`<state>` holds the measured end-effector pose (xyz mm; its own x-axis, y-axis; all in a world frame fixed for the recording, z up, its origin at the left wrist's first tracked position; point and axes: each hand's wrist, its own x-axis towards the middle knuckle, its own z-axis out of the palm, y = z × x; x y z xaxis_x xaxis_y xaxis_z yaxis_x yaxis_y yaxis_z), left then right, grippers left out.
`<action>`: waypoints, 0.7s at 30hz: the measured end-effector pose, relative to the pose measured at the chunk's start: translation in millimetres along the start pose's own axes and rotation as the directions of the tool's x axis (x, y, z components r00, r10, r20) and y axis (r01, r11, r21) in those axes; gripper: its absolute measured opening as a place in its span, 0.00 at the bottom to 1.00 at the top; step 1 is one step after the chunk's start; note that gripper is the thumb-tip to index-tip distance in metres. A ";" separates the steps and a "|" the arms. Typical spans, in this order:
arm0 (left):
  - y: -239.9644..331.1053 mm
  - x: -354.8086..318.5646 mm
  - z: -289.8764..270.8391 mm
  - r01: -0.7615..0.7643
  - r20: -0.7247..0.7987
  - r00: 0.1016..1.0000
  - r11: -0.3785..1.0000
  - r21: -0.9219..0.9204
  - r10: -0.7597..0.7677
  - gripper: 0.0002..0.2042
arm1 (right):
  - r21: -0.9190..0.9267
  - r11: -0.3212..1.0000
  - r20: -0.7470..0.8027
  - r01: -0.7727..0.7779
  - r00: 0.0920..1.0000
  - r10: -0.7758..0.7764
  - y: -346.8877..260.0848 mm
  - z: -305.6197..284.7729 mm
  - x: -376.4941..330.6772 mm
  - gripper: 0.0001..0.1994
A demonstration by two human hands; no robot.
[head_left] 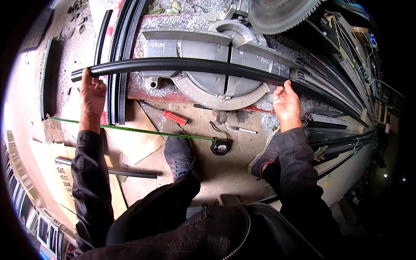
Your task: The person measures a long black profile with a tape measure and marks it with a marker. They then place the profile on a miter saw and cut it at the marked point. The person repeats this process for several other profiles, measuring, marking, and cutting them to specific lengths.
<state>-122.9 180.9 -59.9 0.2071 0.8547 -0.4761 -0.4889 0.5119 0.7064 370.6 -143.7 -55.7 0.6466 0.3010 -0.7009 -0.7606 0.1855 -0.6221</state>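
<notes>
A long black profile strip (173, 65) lies across the view in front of me, over a grey mitre saw base (203, 86). Close to its left end, my left hand (92, 93) grips it with the fingers curled at its near side. My right hand (286, 102) holds the strip farther right, thumb and fingers closed at its edge. Beyond my right hand the strip runs on toward the right, among other profiles. Above the base, at the far side, shows the toothed saw blade (281, 15).
A tape measure (221, 146) lies on the floor, its green blade (130, 129) drawn out leftward. Near it are a red-handled screwdriver (175, 117) and a marker pen (242, 129). Cardboard (130, 138), a short profile (134, 174) and stacked black profiles (119, 65) lie to the left.
</notes>
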 end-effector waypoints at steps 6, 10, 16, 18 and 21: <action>-33.2 -14.4 35.2 0.098 0.040 0.994 0.993 0.072 -0.101 0.08 | -0.069 0.998 0.007 -0.006 1.000 0.006 17.6 21.7 -12.0 0.08; -43.9 -18.1 39.5 0.142 0.052 0.988 0.987 0.079 -0.146 0.09 | -0.102 0.993 0.070 -0.056 0.996 0.063 37.3 28.5 -16.2 0.08; -37.1 -14.4 24.1 0.073 0.021 0.997 0.991 0.110 -0.076 0.08 | -0.238 0.967 0.102 -0.087 0.988 0.114 56.1 47.2 -39.2 0.09; -35.9 -11.5 20.2 0.042 0.015 0.999 0.994 0.098 -0.044 0.07 | -0.332 0.939 0.136 -0.090 0.980 0.142 54.7 50.8 -45.7 0.12; -32.3 -3.6 7.4 0.024 0.007 1.000 0.996 0.087 -0.025 0.07 | -0.514 0.857 0.181 -0.032 0.973 0.145 53.8 46.0 -56.2 0.16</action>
<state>-101.6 162.0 -77.1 0.2249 0.8423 -0.4898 -0.4078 0.5379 0.7378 290.6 -107.7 -33.7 0.5087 0.4892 -0.7085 -0.6431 -0.3312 -0.6904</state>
